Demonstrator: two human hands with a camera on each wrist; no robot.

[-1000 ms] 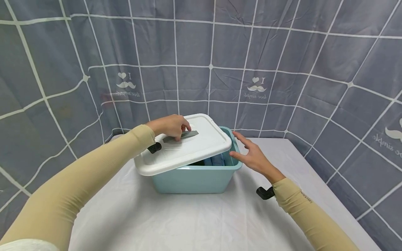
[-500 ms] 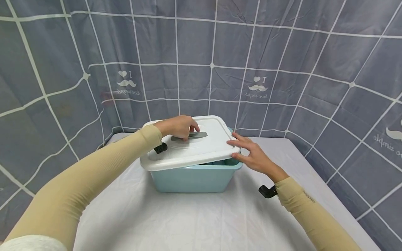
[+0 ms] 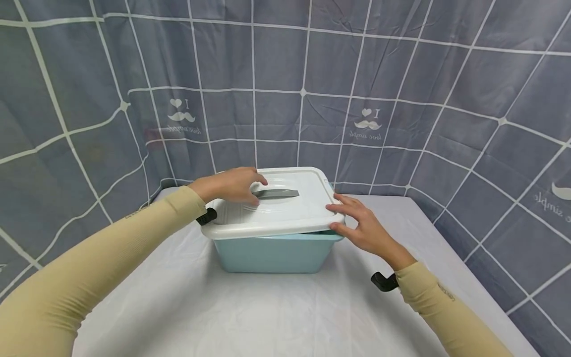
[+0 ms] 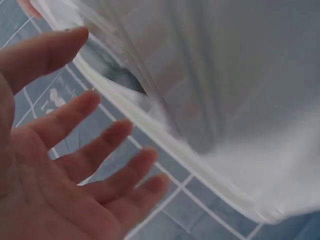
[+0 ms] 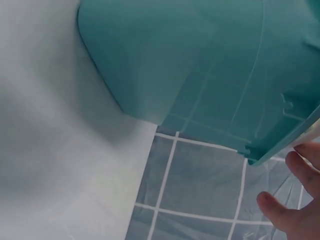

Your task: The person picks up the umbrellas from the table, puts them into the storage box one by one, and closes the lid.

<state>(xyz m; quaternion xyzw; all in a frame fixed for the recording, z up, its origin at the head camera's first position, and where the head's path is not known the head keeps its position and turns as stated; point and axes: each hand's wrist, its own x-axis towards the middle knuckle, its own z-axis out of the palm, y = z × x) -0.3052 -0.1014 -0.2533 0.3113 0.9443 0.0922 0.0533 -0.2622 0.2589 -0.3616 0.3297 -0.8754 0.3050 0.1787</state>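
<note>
A light blue plastic storage box (image 3: 272,257) sits on the table with its white lid (image 3: 285,215) laid over the top. The lid is slightly askew, and a thin gap shows at the front right corner. My left hand (image 3: 232,185) hovers at the left end of the lid's grey handle (image 3: 278,194), holding nothing. Its spread, loosely bent fingers (image 4: 112,145) stand apart from the lid in the left wrist view. My right hand (image 3: 366,228) touches the lid's right edge with extended fingers, its thumb near the box rim. The box's contents are hidden.
A white cloth (image 3: 267,312) covers the table. Grey curtains (image 3: 276,59) with white grid lines surround it at the back and sides. Black wrist straps (image 3: 384,281) sit at both sleeve cuffs.
The lid has shifted right and lowered, covering more of the box. My left hand has let go of the handle and drawn left. The right hand's fingers have come onto the lid's edge.
</note>
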